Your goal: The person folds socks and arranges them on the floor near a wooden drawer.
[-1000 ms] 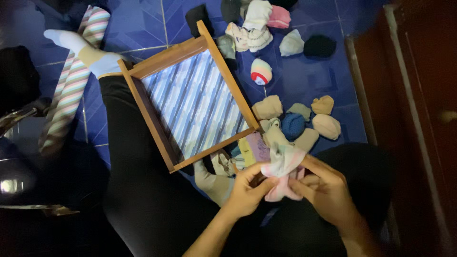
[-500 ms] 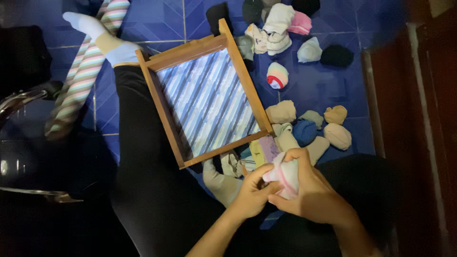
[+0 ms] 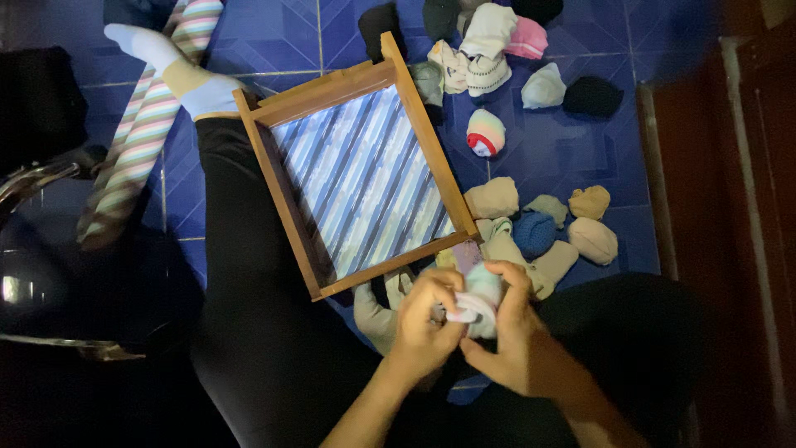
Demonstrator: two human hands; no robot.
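My left hand (image 3: 424,319) and my right hand (image 3: 512,336) are pressed together around a pale pink and white sock (image 3: 474,300), which is bunched into a small bundle between the fingers. They work just below the near corner of a wooden drawer (image 3: 286,197) lined with blue striped paper. Loose flat socks (image 3: 461,255) lie right above my hands, partly hidden by them.
Several rolled sock balls (image 3: 537,231) lie on the blue tiled floor (image 3: 547,141) to the right of the drawer, more socks (image 3: 485,46) at its far corner. My black-clad leg (image 3: 240,274) with a pale sock runs along the drawer's left. A dark wooden cabinet (image 3: 746,216) stands at the right.
The sock hung loosely from both hands a second ago; it is now folded into a tight bundle, with both hands closed in around it.
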